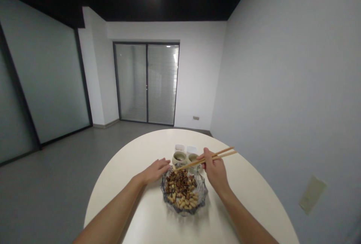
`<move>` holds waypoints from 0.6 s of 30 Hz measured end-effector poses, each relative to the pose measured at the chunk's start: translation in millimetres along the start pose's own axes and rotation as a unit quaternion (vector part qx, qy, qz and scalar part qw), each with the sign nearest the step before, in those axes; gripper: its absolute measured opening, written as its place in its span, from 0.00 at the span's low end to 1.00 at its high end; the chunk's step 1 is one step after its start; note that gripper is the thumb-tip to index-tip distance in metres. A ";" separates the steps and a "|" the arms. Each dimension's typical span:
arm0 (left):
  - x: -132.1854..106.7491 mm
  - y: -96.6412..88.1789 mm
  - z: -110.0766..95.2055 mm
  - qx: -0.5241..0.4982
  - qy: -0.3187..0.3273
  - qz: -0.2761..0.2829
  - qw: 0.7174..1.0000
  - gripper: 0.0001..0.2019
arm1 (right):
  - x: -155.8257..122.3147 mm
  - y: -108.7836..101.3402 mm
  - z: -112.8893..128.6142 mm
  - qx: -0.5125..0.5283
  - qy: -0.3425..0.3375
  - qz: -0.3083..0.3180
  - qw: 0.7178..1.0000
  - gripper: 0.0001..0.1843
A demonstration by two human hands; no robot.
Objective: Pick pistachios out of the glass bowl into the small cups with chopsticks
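A cut-glass bowl stands on the round white table, filled with mixed nuts and seeds. My left hand rests on the table with fingers stretched out, touching the bowl's left rim. My right hand is closed round a pair of wooden chopsticks, whose tips reach over the far rim of the bowl. Just behind the bowl stand small cups: a cream one, another partly hidden by the chopsticks, and two white ones behind them.
The table stands near a grey wall on the right. Grey floor lies to the left. A glass door with blinds is at the back, and frosted glass panels line the left side.
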State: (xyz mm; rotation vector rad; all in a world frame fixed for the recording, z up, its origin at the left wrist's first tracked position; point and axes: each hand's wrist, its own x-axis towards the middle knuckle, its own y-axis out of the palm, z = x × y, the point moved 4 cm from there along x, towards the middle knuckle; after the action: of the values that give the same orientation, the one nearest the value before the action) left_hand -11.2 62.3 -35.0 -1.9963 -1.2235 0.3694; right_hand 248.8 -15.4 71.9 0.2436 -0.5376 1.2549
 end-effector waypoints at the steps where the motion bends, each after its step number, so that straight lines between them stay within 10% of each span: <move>1: -0.3 -0.4 -0.8 -0.002 0.001 -0.002 1.000 0.34 | 4.2 -2.2 0.3 -0.002 -0.007 -0.017 1.000 0.44; 18: -1.0 -1.9 -1.5 -0.006 0.003 0.001 1.000 0.33 | 70.3 23.6 -68.2 -0.090 -0.050 -0.048 0.994 0.41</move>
State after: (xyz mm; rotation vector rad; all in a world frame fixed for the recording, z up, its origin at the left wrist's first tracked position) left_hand -12.0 61.3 -32.7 -2.0084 -1.2221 0.3571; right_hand 258.2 81.7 47.1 0.1780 -0.7137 1.0980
